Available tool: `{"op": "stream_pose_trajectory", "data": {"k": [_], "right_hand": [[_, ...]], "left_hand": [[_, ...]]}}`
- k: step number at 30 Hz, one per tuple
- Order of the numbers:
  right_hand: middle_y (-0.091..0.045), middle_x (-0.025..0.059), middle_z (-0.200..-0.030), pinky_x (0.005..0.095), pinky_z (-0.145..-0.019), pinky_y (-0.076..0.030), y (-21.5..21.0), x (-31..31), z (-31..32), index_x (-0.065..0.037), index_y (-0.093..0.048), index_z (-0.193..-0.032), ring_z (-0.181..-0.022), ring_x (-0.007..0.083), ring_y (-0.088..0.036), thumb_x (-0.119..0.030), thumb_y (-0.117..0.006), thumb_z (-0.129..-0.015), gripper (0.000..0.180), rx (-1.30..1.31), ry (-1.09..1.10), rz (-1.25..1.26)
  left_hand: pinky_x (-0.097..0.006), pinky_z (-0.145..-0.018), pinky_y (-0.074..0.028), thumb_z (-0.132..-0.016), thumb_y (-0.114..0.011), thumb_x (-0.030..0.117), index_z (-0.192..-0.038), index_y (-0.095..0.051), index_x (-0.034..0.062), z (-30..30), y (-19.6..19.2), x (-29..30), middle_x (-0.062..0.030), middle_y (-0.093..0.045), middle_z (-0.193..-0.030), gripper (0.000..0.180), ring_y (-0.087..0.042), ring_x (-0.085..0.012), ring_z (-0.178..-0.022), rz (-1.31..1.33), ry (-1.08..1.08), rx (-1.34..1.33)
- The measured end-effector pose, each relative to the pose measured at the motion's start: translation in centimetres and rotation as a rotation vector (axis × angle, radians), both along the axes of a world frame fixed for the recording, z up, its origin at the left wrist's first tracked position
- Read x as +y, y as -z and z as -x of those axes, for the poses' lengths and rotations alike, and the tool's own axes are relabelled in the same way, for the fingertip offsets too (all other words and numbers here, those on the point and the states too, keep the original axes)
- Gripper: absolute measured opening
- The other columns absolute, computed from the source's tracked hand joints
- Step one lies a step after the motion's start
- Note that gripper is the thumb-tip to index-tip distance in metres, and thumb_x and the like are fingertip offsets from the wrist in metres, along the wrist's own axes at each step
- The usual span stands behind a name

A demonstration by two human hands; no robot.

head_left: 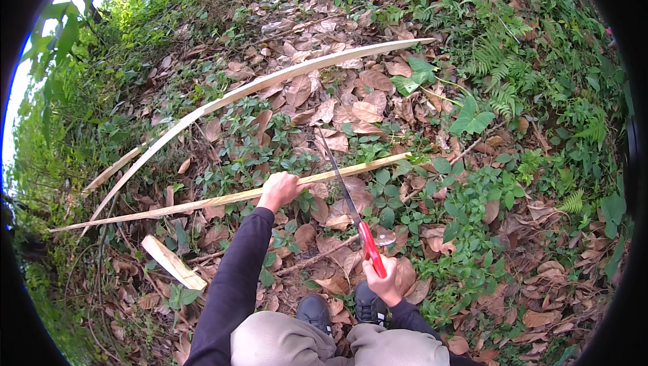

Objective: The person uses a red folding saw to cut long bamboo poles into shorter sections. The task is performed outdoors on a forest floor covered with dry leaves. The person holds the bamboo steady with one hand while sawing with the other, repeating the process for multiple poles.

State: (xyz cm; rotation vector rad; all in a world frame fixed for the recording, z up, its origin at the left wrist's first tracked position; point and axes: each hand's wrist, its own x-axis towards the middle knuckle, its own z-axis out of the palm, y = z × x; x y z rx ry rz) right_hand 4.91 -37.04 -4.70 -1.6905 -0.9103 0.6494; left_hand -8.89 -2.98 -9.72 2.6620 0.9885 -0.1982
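Observation:
My left hand (281, 190) is closed around a long, thin wooden strip (202, 202), which runs from the far left to just right of the middle. In my right hand (383, 281) is the red handle of a hand saw (370, 250). Its dark, narrow blade (341, 180) points away from me and crosses the strip to the right of my left hand. Whether the teeth touch the wood, I cannot tell.
Beyond the strip, a longer pale wooden strip (256, 84) lies across the leaves, with another piece (115, 170) beside its left end. A short wood chunk (172, 263) rests left of my forearm. Dry leaves, green plants and ferns (496, 62) cover the ground around my shoes (370, 303).

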Motion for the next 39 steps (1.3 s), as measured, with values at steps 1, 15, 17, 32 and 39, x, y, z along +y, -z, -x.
{"op": "stream_pose_trajectory", "data": {"k": [1,15,17,32,39], "right_hand": [[-0.05,0.0056,-0.049,0.0331,-0.045,-0.039,0.1,2.5,-0.1,-0.002,-0.057,-0.067,-0.041,0.0159,-0.05,-0.008,-0.067,-0.081,0.018,0.021,0.017,-0.025],[-0.05,0.0066,-0.049,0.0342,-0.046,-0.039,4.6,7.3,-0.6,-0.002,-0.055,-0.065,-0.043,0.017,-0.052,-0.007,-0.068,-0.081,0.021,0.015,0.025,-0.063],[-0.055,0.0053,-0.055,0.0308,-0.05,-0.041,2.0,4.3,0.0,-0.001,-0.059,-0.071,-0.049,0.012,-0.054,-0.007,-0.068,-0.082,0.015,0.017,0.041,-0.018],[-0.052,0.0052,-0.051,0.0326,-0.047,-0.036,0.8,9.9,-0.8,0.0,-0.056,-0.066,-0.047,0.0103,-0.047,-0.008,-0.067,-0.081,0.021,0.115,0.099,0.005],[-0.051,0.0058,-0.051,0.033,-0.046,-0.038,1.7,4.7,0.5,-0.002,-0.056,-0.067,-0.043,0.0163,-0.051,-0.005,-0.067,-0.08,0.017,-0.005,0.049,-0.054]], "left_hand": [[-0.05,-0.066,-0.054,-0.093,-0.057,0.059,-0.075,-0.071,0.0041,0.1,0.1,0.0,-0.0208,-0.066,-0.067,0.059,-0.067,-0.0406,-0.068,0.004,-0.002,-0.011],[-0.048,-0.067,-0.055,-0.092,-0.059,0.056,-0.078,-0.072,0.0064,0.0,1.7,0.7,-0.0198,-0.067,-0.068,0.053,-0.068,-0.0394,-0.069,-0.02,0.017,0.002],[-0.048,-0.065,-0.055,-0.092,-0.058,0.058,-0.077,-0.072,0.0067,-0.1,1.6,0.6,-0.0193,-0.066,-0.066,0.055,-0.068,-0.0391,-0.067,-0.041,0.032,-0.008],[-0.042,-0.058,-0.056,-0.084,-0.071,0.036,-0.083,-0.059,0.0083,0.8,3.6,-1.1,-0.0118,-0.069,-0.068,0.03,-0.071,-0.0303,-0.064,-0.237,0.062,-0.038],[-0.043,-0.059,-0.055,-0.085,-0.07,0.032,-0.084,-0.058,0.0088,0.5,3.4,-1.7,-0.0125,-0.068,-0.068,0.026,-0.071,-0.0309,-0.066,-0.242,0.017,-0.115]]}}
